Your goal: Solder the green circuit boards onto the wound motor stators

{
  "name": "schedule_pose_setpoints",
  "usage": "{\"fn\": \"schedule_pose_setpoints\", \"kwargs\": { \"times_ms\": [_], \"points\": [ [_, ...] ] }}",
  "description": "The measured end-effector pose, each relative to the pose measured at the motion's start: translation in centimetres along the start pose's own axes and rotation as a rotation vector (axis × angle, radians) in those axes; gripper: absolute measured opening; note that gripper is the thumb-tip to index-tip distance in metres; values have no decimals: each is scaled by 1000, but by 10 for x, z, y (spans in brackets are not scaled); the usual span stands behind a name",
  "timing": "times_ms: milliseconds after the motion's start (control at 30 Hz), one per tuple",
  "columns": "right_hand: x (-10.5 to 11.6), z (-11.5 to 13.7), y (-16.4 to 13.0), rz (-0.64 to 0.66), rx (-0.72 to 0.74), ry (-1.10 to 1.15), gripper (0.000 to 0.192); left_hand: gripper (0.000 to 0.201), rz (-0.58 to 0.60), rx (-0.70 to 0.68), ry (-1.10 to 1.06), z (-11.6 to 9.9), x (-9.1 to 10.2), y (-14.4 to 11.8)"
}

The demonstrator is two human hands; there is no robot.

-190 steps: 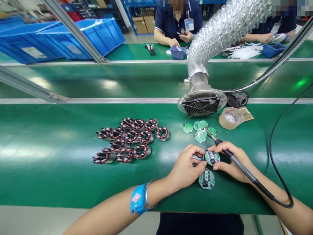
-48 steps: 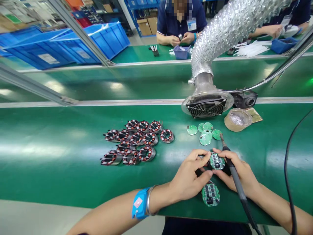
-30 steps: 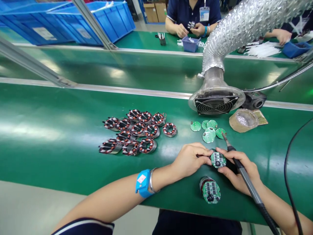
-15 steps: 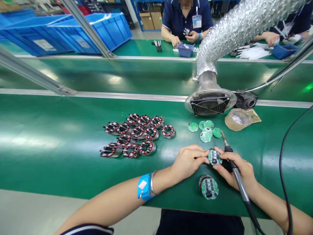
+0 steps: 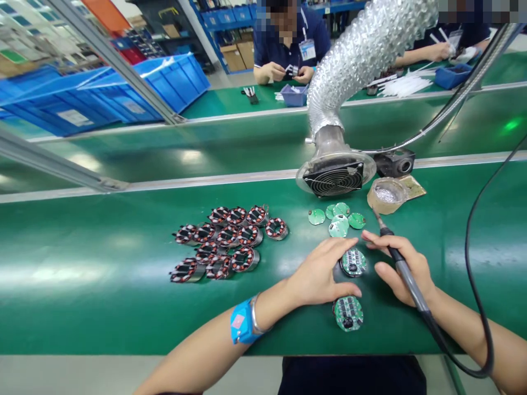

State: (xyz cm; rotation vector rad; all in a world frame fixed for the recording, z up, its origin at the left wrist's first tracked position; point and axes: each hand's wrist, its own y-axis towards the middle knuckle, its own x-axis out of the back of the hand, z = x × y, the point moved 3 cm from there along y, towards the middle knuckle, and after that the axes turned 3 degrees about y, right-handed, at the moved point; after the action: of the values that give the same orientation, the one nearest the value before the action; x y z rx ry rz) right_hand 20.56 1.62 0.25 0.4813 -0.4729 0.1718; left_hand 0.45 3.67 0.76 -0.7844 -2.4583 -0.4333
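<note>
You are loosening both hands from the round board [image 5: 353, 261] just before the fan [image 5: 334, 179]: your left hand [image 5: 319, 274] is resting open beside it, your right hand [image 5: 405, 267] is gripping only the soldering iron [image 5: 401, 267], so its seating looks finished.

Left hand [image 5: 319, 274] spread loosely over a round circuit board [image 5: 353, 261] on the green tabletop [image 5: 82, 274]; right hand [image 5: 401, 266] gripping a soldering iron [image 5: 405, 274]; second board [image 5: 348, 313] just below, wound coils [image 5: 224, 244] well left.
</note>
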Motion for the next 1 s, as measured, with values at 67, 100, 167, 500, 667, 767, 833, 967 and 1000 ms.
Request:
{"fn": "schedule_pose_setpoints", "kwargs": {
  "times_ms": [67,100,167,500,667,767,833,967,1000],
  "points": [
    [2,-4,-1,-74,-35,29,29,77,18,14,-15,0,-3,4],
    [2,-6,-1,-107,-50,39,28,71,12,73,-79,1,-3,5],
    [2,-7,-1,-159,-67,54,25,65,-13,260,-349,6,-2,5],
    [-1,3,5,-168,11,-15,24,52,39,538,-1402,-6,-3,-5],
    [2,4,6,-165,-4,-40,24,52,11,569,-1361,-3,-5,-7],
    [2,11,7,-124,30,-8,30,54,-8,568,-1321,-5,-6,-8],
    [0,18,8,-93,57,17,37,54,-33,563,-1257,-6,-8,-9],
    [-13,28,11,-21,74,-22,47,56,-97,553,-1034,-5,-16,-10],
    [-16,29,12,1,79,-43,46,57,-89,549,-978,-4,-19,-11]
  ]
}}
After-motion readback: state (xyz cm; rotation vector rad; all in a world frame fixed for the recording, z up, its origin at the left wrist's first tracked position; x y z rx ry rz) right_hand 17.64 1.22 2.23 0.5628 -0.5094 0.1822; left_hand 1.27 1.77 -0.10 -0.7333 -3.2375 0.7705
